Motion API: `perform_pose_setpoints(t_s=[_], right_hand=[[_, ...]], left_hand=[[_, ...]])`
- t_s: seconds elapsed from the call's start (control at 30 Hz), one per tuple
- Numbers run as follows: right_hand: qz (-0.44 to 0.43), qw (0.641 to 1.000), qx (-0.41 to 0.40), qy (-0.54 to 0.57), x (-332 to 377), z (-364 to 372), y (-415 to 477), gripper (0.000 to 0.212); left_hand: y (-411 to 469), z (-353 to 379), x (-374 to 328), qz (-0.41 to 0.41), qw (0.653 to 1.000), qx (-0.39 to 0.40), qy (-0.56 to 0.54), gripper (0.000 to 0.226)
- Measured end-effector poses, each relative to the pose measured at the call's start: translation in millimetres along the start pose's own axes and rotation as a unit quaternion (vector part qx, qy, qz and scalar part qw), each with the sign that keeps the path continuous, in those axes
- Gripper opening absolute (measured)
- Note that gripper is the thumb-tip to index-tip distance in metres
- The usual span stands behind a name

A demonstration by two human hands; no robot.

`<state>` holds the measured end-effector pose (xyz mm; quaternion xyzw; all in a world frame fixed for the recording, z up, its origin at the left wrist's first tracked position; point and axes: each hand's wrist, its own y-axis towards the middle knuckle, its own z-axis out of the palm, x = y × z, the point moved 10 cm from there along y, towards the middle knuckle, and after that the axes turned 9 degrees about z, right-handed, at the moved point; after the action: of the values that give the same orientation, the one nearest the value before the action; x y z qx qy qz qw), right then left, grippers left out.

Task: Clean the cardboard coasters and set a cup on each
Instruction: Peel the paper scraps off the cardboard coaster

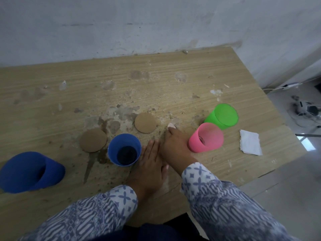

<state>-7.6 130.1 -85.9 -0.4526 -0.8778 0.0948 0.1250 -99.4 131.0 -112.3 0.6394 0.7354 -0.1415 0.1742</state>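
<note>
Our desk is messy. One bare coaster lies left of the blue cup, and the other coaster lies behind it. Our left hand lies flat (fingers straight). Our right hand curls round a small pale scrap, near the pink cup.

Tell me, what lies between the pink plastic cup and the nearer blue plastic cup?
Head view: the person's two hands, left hand beside the blue plastic cup, right hand beside the pink plastic cup.

Stained wooden table with four cups, two coasters, white tissue
</note>
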Motion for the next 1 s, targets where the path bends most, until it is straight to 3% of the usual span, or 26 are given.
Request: perform_pose_setpoints(t_s=[0.13, 0.23, 0.4, 0.53, 0.73, 1.0], right_hand=[[-0.016, 0.999, 0.044, 0.002, -7, 27, -18, 0.034], [-0.019, 0.995, 0.063, -0.074, -10, 21, -20, 0.016], [0.041, 0.999, 0.012, 0.0, -9, -6, 0, 0.044], [-0.018, 0.999, 0.002, 0.036, -4, 12, -21, 0.04], [0.068, 0.996, 0.018, 0.058, -24, -3, -4, 0.041], [-0.028, 1.0, -0.001, 0.008, -11, 5, -19, 0.044]], left_hand=[[1, 3, 2, -0.031, 0.999, 0.033, -0.015, 0.067], [2, 9, 6, -0.02, 0.998, 0.046, 0.035, 0.069], [1, 7, 3, -0.005, 1.0, 0.021, 0.007, 0.067], [1, 11, 6, -0.022, 0.999, 0.039, 0.003, 0.071], [1, 10, 5, -0.014, 0.997, 0.047, 0.055, 0.065], [2, 4, 3, -0.02, 0.999, 0.027, 0.04, 0.066]])
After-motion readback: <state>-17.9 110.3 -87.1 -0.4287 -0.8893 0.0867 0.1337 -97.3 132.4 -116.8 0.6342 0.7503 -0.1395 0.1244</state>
